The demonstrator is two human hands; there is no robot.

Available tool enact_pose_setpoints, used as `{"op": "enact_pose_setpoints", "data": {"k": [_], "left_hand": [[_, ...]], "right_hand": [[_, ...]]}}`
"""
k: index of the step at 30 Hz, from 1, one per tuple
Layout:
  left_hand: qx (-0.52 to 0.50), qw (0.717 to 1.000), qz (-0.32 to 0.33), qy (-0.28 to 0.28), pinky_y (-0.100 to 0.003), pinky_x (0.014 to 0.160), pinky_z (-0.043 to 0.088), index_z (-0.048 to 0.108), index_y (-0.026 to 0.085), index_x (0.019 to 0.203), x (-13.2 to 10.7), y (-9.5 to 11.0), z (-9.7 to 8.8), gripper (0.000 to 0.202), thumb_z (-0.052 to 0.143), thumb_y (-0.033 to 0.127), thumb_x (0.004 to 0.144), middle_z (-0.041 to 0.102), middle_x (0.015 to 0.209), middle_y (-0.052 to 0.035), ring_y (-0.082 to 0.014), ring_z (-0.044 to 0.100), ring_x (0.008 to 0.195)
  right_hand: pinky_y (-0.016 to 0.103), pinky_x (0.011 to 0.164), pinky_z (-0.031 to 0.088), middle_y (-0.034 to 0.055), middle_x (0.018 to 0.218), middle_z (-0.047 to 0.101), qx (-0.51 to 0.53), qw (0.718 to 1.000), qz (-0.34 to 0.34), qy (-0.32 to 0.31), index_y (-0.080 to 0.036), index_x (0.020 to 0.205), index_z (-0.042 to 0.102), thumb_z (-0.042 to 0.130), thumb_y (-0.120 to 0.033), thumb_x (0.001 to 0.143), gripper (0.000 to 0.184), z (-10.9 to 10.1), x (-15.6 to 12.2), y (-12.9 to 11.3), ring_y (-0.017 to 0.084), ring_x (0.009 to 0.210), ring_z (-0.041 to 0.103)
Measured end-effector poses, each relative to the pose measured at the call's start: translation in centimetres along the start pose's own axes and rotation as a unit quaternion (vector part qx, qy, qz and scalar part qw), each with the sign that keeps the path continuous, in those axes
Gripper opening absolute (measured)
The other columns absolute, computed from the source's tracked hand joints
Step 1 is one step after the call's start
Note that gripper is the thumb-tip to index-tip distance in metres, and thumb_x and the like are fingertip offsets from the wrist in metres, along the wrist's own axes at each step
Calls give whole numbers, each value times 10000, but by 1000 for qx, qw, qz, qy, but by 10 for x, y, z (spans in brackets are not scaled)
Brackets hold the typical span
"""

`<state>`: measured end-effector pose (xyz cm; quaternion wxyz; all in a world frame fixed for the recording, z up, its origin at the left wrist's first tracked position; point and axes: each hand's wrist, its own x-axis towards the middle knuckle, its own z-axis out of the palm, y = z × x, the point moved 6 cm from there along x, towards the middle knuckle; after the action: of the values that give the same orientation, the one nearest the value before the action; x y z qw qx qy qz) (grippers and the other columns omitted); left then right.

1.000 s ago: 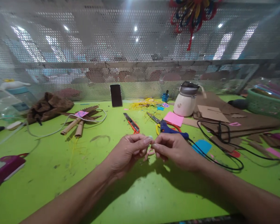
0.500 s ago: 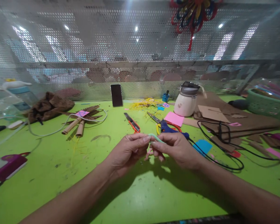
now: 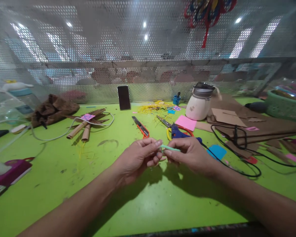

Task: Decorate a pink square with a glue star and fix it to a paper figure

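Between my two hands, just above the table, is a thin pale-green strip (image 3: 170, 148); its exact material is too small to tell. My left hand (image 3: 140, 153) pinches its left end between thumb and fingertips. Closed on the right part is my right hand (image 3: 189, 154), thumb on the near side. A bit of pink shows under the fingertips, mostly hidden. Just beyond the hands lie an orange utility knife (image 3: 141, 127), scissors (image 3: 165, 122) with red and yellow handles, and a blue glue gun (image 3: 179, 132) with a black cord.
A phone (image 3: 124, 97) stands against the perforated screen. Brown paper rolls (image 3: 82, 130) lie left, beside a white cable. To the right are a cream jug (image 3: 198, 104), pink paper (image 3: 186, 122), brown paper sheets (image 3: 266, 125) and a green basket (image 3: 283, 105). Yellow shreds (image 3: 155, 107) lie at the back.
The green strip, curved upward before, now lies straighter between my hands. My fingers have shifted slightly along it, and the pink bit is more hidden. The whole view has tilted a little.
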<state>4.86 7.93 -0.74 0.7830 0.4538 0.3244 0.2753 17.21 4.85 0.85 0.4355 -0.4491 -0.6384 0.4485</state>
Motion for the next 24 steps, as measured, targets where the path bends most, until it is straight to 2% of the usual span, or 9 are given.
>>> {"op": "enact_pose_setpoints", "data": {"k": [6,11,14,18,24], "left_hand": [[-10,1000,18,2,-151,455,306,593,98,683,1,-1,4,277,701,345,746,554,586,9,-22,438,474],[-11,1000,20,9,-130,401,256,578,100,668,0,1,4,242,660,295,785,529,589,11,-17,422,474],[-15,1000,2,-5,-126,375,224,568,110,685,-1,0,5,230,634,296,804,522,591,12,-19,416,465],[-12,1000,-19,-9,-111,384,243,574,121,740,0,-3,5,215,678,307,772,536,610,12,-18,438,481],[-3,1000,-15,-5,-103,385,256,583,109,752,5,-6,-2,205,682,287,770,533,602,12,-12,427,476]], "right_hand": [[202,463,420,15,588,631,-3,1000,-16,20,-145,709,653,626,-340,801,218,-2,-1,-1,85,498,536],[220,461,468,-3,575,597,31,999,21,3,-148,690,626,641,-368,777,238,1,-1,0,95,480,558],[202,406,421,-22,540,558,11,999,40,-1,-147,677,616,640,-355,773,231,0,-1,0,71,417,491],[185,424,378,-15,526,562,-36,999,25,4,-142,626,606,640,-311,770,225,-3,0,-2,68,454,482],[207,493,405,2,625,599,-23,997,41,-68,-140,773,654,626,-381,793,244,-5,3,6,85,533,512]]}}
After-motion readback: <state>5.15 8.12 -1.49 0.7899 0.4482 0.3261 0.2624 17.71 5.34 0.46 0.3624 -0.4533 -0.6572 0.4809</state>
